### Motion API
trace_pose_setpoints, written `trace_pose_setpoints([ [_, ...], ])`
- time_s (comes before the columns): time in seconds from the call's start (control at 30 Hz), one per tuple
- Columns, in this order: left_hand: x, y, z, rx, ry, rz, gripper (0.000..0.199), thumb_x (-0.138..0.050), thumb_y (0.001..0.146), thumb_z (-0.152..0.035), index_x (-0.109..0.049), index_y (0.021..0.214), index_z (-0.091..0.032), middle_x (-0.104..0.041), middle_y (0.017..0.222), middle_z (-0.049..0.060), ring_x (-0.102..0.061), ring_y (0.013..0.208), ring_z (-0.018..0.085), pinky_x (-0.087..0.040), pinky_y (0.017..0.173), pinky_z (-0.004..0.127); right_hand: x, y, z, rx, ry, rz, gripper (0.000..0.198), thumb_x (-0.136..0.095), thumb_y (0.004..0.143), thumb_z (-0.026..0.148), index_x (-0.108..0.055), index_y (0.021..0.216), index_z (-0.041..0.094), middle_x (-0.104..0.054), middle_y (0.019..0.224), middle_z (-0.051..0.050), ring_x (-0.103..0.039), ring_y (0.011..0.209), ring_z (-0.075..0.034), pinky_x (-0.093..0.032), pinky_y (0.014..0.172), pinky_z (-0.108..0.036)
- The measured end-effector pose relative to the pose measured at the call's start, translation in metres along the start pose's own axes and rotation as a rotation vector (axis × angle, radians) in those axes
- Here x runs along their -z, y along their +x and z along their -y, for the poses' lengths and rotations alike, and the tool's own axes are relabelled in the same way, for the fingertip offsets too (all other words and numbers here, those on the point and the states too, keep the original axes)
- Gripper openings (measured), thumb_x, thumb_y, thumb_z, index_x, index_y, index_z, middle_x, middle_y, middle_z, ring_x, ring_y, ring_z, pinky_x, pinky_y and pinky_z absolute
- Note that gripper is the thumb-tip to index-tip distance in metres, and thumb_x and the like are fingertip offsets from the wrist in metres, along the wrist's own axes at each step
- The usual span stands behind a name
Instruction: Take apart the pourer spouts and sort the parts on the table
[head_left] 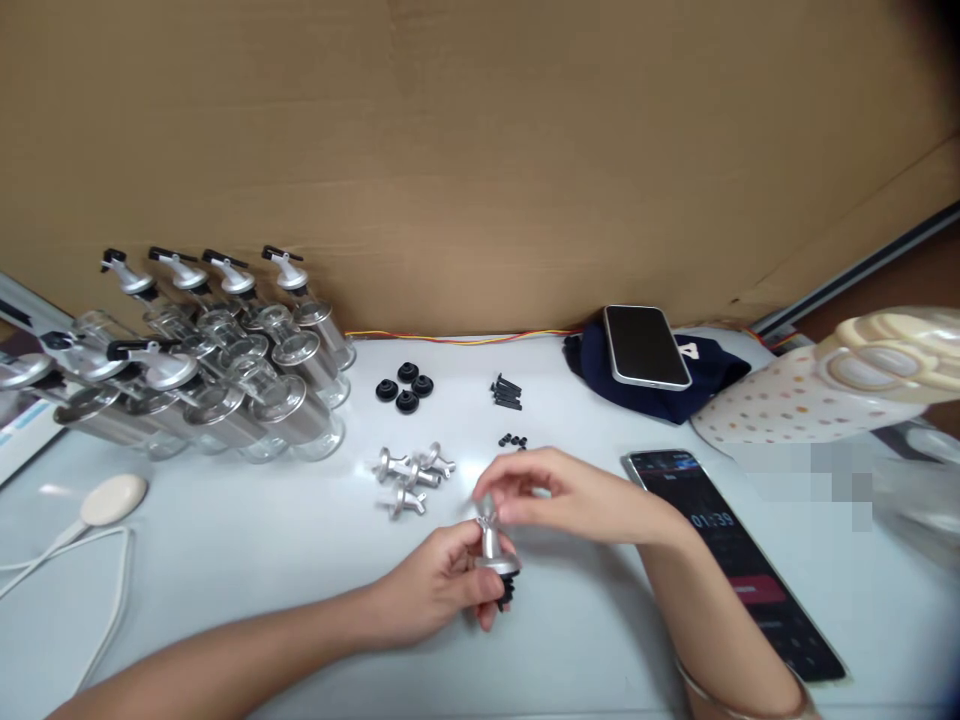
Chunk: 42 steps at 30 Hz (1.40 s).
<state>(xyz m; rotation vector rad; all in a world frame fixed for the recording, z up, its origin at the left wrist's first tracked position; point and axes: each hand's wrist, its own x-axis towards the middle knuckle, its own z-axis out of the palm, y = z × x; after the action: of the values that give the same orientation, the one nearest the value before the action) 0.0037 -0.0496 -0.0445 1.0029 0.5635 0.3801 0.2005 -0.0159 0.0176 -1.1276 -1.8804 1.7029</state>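
Spout [490, 548] is clasped in left hand [444, 582], its blurred tip pinched by right hand [566, 495]. Several topped bottles [322, 325] look complete; loose spouts [385, 464], black discs [407, 402] and black sticks [508, 405] remain unassembled.

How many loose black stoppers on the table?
4, in a diamond cluster: back stopper, left stopper, right stopper, front stopper. None of the cluster looks hidden.

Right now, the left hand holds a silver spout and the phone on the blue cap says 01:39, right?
Not quite: the phone on the blue cap looks dark. In the head view, the other phone on the table shows 01:39. The left hand does hold a silver spout.
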Motion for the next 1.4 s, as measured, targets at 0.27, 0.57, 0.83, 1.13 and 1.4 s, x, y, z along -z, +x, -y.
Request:
trace_pose_setpoints([
  [0.27,-0.006,-0.006,-0.013,0.000,0.033,-0.028,0.061,-0.035,0.080,-0.074,-0.040,0.101,-0.017,-0.054,0.076,0.001,-0.050,0.049,0.009,-0.037,0.050,0.023,-0.003,0.001,-0.001,-0.006,0.146,-0.080,0.024,-0.070,0.073,0.035,-0.054,0.074,0.018,-0.054,0.066,0.004,-0.047,0.061,-0.010,-0.038,0.059,-0.023],
  [0.57,-0.010,-0.014,-0.091,-0.022,1.445,-0.379,0.030,-0.037,0.094,-0.044,-0.051,0.096,-0.017,-0.061,0.088,0.007,-0.058,0.070,0.021,-0.041,0.060,0.031,-0.001,-0.003,0.007,0.106,0.237,-0.283,0.031,-0.068,0.075,0.044,-0.051,0.080,0.019,-0.050,0.071,0.003,-0.044,0.063,-0.010,-0.037,0.059,-0.024],
  [0.83,0.003,0.002,-0.096,-0.288,1.710,-0.271,0.031,-0.022,0.098,-0.037,-0.046,0.094,-0.017,-0.062,0.082,0.003,-0.060,0.060,0.017,-0.041,0.051,0.027,-0.001,-0.008,0.010,0.107,0.137,-0.221,0.032,-0.051,0.087,0.048,-0.053,0.075,0.018,-0.040,0.061,0.004,-0.034,0.057,-0.010,-0.029,0.055,-0.026],
  [1.13,0.012,0.009,-0.081,-0.973,1.694,-0.407,0.034,-0.017,0.096,-0.033,-0.040,0.075,-0.020,-0.048,0.058,-0.003,-0.042,0.043,0.011,-0.032,0.042,0.022,-0.019,0.003,0.001,0.154,0.477,0.002,0.043,-0.054,0.084,0.053,-0.040,0.062,0.019,-0.029,0.056,0.008,-0.021,0.047,-0.006,-0.018,0.043,-0.023],
  [1.4,0.032,0.016,-0.086,-0.775,1.271,-0.383,0.025,-0.031,0.090,-0.028,-0.034,0.066,-0.021,-0.036,0.051,-0.007,-0.032,0.042,0.007,-0.027,0.042,0.018,-0.037,0.015,0.003,0.285,-0.048,-0.415,0.037,-0.038,0.095,0.041,-0.043,0.066,0.020,-0.042,0.058,0.004,-0.038,0.054,-0.010,-0.031,0.053,-0.024],
])
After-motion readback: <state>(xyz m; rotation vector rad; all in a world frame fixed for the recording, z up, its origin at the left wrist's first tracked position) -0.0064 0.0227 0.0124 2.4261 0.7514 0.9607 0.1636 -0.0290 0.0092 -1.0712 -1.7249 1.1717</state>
